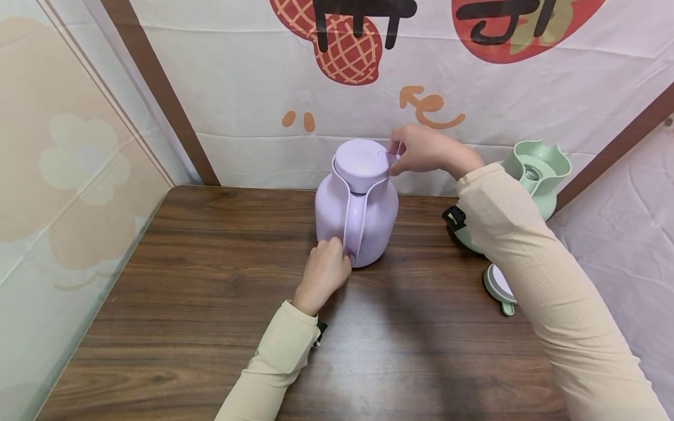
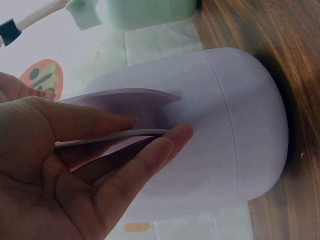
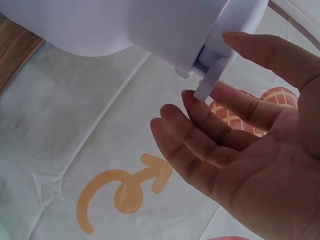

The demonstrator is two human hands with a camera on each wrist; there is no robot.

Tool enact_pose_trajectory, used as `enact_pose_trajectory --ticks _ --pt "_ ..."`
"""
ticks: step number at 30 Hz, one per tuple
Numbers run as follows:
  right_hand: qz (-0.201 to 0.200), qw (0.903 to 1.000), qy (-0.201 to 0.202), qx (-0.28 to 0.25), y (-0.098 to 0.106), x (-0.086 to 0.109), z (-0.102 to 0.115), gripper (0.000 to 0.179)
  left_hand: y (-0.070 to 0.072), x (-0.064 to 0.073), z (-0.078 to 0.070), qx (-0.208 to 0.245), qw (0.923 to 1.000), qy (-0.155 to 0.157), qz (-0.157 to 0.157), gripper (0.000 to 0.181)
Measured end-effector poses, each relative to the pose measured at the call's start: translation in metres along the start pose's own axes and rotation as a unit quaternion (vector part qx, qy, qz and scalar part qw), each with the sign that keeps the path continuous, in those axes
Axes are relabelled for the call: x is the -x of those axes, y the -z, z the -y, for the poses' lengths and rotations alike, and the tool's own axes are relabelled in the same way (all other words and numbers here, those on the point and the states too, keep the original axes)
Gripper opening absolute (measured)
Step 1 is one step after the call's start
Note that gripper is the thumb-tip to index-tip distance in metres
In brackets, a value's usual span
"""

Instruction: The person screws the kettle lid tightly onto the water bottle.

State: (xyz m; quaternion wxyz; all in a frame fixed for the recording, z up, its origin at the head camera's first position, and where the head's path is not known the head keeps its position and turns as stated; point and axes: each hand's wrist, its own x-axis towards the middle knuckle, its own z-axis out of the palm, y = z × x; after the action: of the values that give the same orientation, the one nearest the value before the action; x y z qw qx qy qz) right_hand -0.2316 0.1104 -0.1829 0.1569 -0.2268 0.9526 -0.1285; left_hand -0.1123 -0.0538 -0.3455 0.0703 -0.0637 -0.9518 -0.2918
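A lavender vacuum jug point(image 1: 326, 204) stands upright near the table's back edge, its round lid point(image 1: 362, 156) seated on the neck. My left hand point(image 1: 325, 270) holds the lower end of the jug's handle point(image 1: 355, 225). Seen from the left wrist, the thumb and fingers point(image 2: 150, 155) pinch the handle's thin edge. At the lid's right side, my right hand point(image 1: 426, 149) has its thumb and index finger about a small tab point(image 3: 212, 79). Its thumb touches the lid, while the other fingers are loosely bent below the tab.
A green jug point(image 1: 544, 202) stands at the back right, partly behind the right forearm, its top uncovered. A green and white lid point(image 1: 497, 283) lies on the wooden table point(image 1: 210, 263) in front of it. A printed cloth point(image 1: 237, 88) hangs behind the table.
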Motion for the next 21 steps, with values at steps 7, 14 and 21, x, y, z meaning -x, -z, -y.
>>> enact_pose_trajectory --ticks 7,14,21 --pt "-0.001 0.9996 0.022 0.017 -0.0022 0.0003 -0.0005 0.016 -0.0006 -0.0008 0.0004 0.0 1.0 0.0 0.001 0.015" --pt "0.008 0.999 0.03 0.032 -0.0029 -0.001 0.003 0.026 -0.0002 -0.0007 0.0009 0.0 1.0 0.001 0.001 0.015" --pt "0.023 0.9986 0.025 0.042 -0.0005 0.0021 0.0054 0.021 -0.0008 -0.0009 0.0017 0.0 1.0 0.0 0.0 0.015"
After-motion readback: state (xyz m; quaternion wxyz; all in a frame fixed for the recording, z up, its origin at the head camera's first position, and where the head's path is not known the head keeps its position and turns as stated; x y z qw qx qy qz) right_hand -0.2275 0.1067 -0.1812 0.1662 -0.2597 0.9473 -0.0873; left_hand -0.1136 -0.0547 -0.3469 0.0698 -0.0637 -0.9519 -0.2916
